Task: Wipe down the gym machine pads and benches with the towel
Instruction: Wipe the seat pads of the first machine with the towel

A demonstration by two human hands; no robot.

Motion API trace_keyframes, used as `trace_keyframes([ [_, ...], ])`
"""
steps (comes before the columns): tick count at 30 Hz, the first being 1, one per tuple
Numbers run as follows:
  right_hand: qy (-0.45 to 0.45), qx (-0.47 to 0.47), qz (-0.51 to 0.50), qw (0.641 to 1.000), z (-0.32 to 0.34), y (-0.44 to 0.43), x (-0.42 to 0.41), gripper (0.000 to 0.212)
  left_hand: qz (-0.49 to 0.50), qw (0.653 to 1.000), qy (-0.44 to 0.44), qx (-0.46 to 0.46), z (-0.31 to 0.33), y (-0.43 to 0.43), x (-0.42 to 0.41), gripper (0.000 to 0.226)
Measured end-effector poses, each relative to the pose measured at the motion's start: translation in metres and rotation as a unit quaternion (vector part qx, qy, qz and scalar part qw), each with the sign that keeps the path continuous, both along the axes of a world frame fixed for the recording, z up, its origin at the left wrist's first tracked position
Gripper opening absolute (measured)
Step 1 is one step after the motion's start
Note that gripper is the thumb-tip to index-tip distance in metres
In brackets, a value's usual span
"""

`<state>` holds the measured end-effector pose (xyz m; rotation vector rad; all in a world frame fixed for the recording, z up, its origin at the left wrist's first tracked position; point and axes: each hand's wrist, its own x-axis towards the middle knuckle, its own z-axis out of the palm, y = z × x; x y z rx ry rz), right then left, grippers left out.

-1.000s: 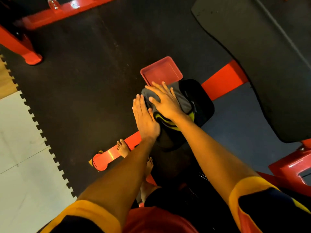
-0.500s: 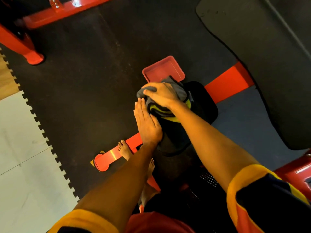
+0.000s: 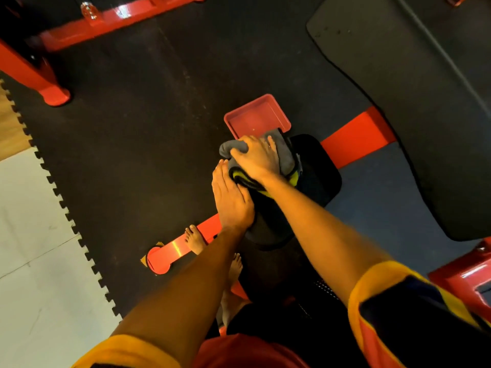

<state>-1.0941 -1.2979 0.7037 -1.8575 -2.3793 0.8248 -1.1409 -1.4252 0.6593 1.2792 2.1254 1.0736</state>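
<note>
Looking down at dark rubber flooring [image 3: 138, 134] that fills most of the view, with a big black bench pad [image 3: 425, 102] stretching across the 2 o'clock corner and a white puzzle-edge mat [image 3: 34, 261] over at 8 o'clock. Red frame rail [image 3: 106, 17] runs along 11 o'clock, and a red floor bar [image 3: 356, 136] cuts diagonally under the middle.

Dead centre is the small black machine pad [image 3: 316, 168], with a red tray [image 3: 255, 118] sitting right at its 12 o'clock end. The grey towel [image 3: 285, 155], which has a yellow edge, is bunched up on top of that pad, at the end nearest the tray.

The right hand [image 3: 257, 158] has its fingers curled over the towel, gripping it and pressing it down on the pad. The left hand [image 3: 231, 197] is flat, fingers straight and together, resting against the pad's 9 o'clock side with its fingertips just beside the towel. It's not holding anything.

One bare foot [image 3: 195, 240] sits on the floor bar at 7 o'clock.
</note>
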Motion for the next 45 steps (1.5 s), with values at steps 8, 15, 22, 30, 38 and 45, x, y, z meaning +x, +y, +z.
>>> trace_keyframes([
  [8, -0.003, -0.051, -0.031, 0.998, -0.01, -0.024, 0.082, 0.075, -0.064, 0.997, -0.051, -0.004, -0.001, 0.006, -0.035, 0.053],
  [15, 0.01, -0.086, -0.055, 0.995, 0.002, -0.026, 0.026, 0.058, -0.061, 0.982, -0.171, -0.056, -0.002, 0.021, -0.05, 0.049],
  [22, 0.023, -0.044, 0.024, 0.998, 0.004, -0.06, 0.057, 0.067, -0.061, 0.961, -0.223, -0.152, 0.0, 0.016, -0.089, 0.044],
  [30, -0.059, 0.006, 0.077, 0.995, 0.01, -0.065, -0.021, 0.067, -0.019, 0.97, -0.195, -0.145, 0.0, -0.035, -0.092, 0.038],
  [38, -0.149, 0.124, 0.137, 0.971, 0.001, -0.169, 0.034, 0.1, 0.013, 0.964, -0.224, -0.144, 0.007, -0.055, -0.102, 0.045],
  [45, -0.191, 0.091, 0.182, 0.96, 0.009, -0.098, -0.05, 0.075, -0.004, 0.973, -0.181, -0.142, 0.021, -0.065, -0.108, 0.044],
])
